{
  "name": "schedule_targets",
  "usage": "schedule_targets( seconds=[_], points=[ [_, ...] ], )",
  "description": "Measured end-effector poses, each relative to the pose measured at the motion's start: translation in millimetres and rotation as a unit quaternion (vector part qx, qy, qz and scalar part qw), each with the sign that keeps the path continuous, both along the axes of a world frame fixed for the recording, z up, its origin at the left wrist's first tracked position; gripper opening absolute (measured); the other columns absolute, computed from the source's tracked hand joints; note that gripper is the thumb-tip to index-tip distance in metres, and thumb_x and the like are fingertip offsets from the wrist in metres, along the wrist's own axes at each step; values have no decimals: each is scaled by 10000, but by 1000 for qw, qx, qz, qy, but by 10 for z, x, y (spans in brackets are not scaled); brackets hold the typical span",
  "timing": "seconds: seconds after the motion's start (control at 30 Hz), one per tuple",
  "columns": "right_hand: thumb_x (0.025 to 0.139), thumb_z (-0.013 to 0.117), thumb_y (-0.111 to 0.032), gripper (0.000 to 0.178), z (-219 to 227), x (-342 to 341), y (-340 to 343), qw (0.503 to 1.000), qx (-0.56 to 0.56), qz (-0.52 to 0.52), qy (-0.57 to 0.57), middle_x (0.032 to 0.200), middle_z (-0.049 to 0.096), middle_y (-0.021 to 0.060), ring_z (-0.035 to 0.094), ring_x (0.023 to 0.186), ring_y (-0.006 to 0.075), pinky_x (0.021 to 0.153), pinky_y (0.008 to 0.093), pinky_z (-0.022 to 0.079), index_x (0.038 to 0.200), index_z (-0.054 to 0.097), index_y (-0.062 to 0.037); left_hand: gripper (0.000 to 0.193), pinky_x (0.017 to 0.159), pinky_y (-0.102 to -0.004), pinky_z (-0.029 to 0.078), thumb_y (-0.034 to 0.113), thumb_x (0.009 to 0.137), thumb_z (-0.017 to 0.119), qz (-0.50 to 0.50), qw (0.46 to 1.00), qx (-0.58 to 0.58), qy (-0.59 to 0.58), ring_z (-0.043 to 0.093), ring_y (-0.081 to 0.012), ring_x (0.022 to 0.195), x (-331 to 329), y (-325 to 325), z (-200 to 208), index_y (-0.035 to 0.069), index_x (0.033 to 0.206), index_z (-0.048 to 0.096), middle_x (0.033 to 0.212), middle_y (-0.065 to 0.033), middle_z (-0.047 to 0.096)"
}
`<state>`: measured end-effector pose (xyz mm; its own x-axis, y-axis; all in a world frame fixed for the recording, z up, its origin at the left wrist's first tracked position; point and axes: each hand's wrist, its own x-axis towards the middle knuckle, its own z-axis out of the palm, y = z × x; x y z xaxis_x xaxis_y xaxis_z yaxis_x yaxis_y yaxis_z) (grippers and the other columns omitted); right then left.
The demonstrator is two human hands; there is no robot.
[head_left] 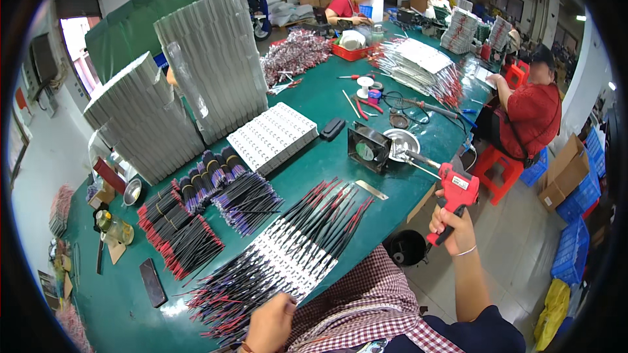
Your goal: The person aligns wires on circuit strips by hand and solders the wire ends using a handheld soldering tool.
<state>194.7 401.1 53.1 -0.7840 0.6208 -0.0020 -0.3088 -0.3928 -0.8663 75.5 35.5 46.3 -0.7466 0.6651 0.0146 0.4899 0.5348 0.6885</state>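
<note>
My right hand [454, 225] is wrapped round the black handle of a red soldering gun [458, 186]. Its thin metal tip points left, at a shallow metal dish [401, 145] beside a square black fan [367, 148]. Close to my body lies a white circuit board panel [278, 258] with rows of black and red wires sticking out on both sides. My left hand [269, 323] is closed at the panel's near corner, thumb on the edge; its other fingertips are hidden. Bundles of black wires with red ends [186, 242] and with purple ends [245, 202] lie farther left.
Tall stacks of grey-white strips [212, 65] stand at the back left, by a stack of white panels [273, 136]. Pliers [361, 108], a solder spool [365, 86] and a cabled iron [428, 108] lie beyond the fan. Co-workers sit at the table's far and right sides.
</note>
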Motion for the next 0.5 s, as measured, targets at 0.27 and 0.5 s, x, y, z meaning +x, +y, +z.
schedule_targets(
  seconds=[0.27,0.5],
  points=[
    [805,642,-61,475,-298,-324,-697,990,-56,131,-13,773,509,61,499,615,150,610,312,431,1232,438,-25,147,602,-460,448,140,910,544,40,993,12,-110,582,-425,733,204,210,-33,0,954,531,795,-246,594],
    [817,690,-113,515,-292,-545,-1267,955,-67,281,-68,777,524,63,523,677,134,633,290,443,1246,418,-23,175,497,-428,420,141,864,604,66,988,105,-96,576,-428,602,219,524,-143,-2,849,504,617,-232,555]
  ],
)
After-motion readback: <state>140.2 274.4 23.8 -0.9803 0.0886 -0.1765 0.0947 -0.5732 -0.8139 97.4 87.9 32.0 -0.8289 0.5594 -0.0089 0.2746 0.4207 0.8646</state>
